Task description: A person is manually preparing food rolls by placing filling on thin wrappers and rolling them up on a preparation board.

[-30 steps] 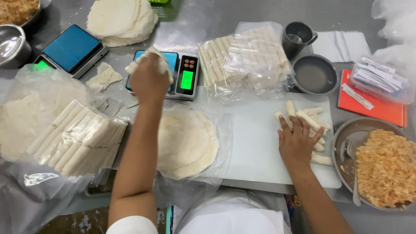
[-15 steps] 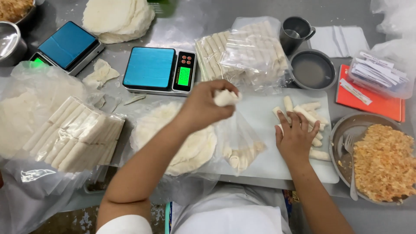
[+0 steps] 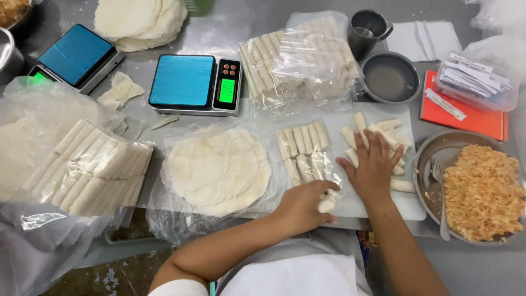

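Note:
My left hand (image 3: 302,207) is closed on the gathered mouth of a clear plastic bag (image 3: 323,167) that lies on the white cutting board (image 3: 416,208), with several pale spring rolls (image 3: 302,147) inside in rows. My right hand (image 3: 373,167) rests flat, fingers spread, on a pile of loose spring rolls (image 3: 383,134) on the same board. A round stack of thin white wrappers (image 3: 218,170) lies on plastic just left of the bag.
A blue digital scale (image 3: 194,83) stands behind the wrappers, a second scale (image 3: 74,57) at far left. Bagged rolls lie at left (image 3: 90,167) and at the back (image 3: 301,57). An orange filling bowl (image 3: 482,192), a metal cup (image 3: 368,30), a small dark bowl (image 3: 390,77) and a red pad (image 3: 466,112) sit at right.
My left hand took the bag of rolls off the scale, carried it toward me and laid it flat on the board. My right hand stayed on the loose rolls.

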